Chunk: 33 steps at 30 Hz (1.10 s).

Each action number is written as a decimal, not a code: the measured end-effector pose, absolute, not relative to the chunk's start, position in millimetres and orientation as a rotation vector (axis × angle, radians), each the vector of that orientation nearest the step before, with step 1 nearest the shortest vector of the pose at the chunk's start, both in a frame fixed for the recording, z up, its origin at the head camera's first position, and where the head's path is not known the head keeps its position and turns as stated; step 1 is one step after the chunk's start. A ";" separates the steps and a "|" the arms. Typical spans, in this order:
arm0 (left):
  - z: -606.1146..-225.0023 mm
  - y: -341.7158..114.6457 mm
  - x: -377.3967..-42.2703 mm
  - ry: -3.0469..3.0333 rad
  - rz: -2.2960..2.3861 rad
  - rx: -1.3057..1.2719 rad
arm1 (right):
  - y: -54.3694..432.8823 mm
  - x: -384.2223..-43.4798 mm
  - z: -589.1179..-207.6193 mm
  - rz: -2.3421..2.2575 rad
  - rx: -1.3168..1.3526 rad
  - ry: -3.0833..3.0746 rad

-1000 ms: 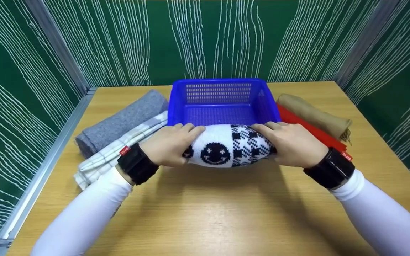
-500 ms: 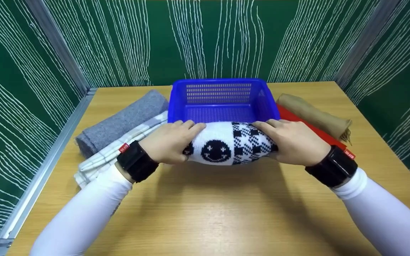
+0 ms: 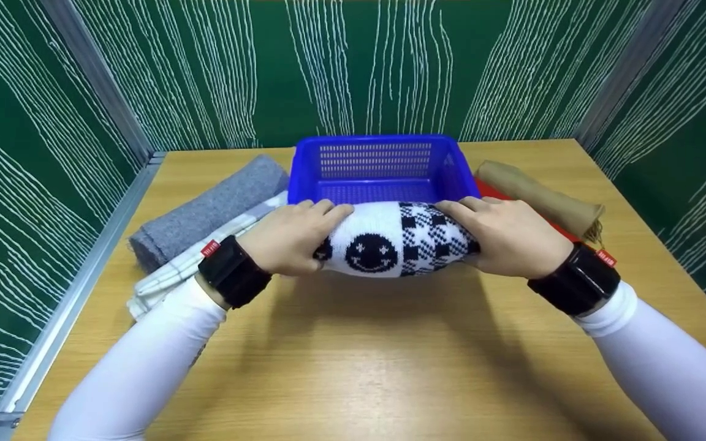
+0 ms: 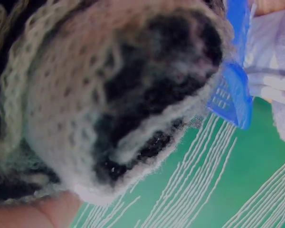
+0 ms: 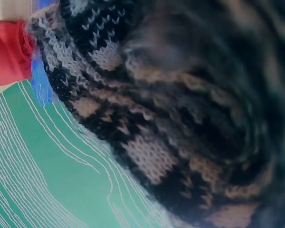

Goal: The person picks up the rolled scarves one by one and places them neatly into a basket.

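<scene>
A rolled knitted scarf [image 3: 372, 239], white with a black smiley face on one half and black-and-white houndstooth on the other, is held level above the table. My left hand [image 3: 298, 236] grips its left end and my right hand [image 3: 503, 236] grips its right end, thumbs nearest me. In the head view the roll overlaps the front rim of a blue plastic basket [image 3: 304, 171]. Close up in the left wrist view, the scarf's coiled end [image 4: 61, 99] fills most of the picture. The right wrist view shows the houndstooth end [image 5: 147, 156] with its wound layers.
Left of the basket lie a rolled grey cloth [image 3: 206, 208] and a folded white checked cloth [image 3: 172, 285]. To its right are a red cloth [image 3: 491, 191] and a rolled tan scarf [image 3: 540, 196] with fringe. Green panels [image 3: 359, 67] enclose the wooden table [image 3: 365, 367].
Both hands have shifted slightly forward and up with the scarf, which now covers more of the basket's front. The basket and the cloths at the sides stay put.
</scene>
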<state>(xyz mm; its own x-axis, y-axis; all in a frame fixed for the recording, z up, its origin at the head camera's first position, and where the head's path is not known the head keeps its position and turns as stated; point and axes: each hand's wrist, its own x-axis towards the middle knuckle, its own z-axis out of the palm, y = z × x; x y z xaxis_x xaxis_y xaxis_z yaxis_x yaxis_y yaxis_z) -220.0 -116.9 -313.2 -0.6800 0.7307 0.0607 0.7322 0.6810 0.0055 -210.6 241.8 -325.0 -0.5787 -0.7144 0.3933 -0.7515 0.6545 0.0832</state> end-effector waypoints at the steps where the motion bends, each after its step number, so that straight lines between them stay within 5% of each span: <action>1: -313.3 -116.8 -220.0 -2.829 -0.043 -1.232 | 241.7 -210.5 -325.3 0.128 1.151 -2.475; 33: -300.9 -118.6 -228.7 -2.828 -0.078 -1.188 | 241.2 -221.3 -312.9 0.119 1.153 -2.430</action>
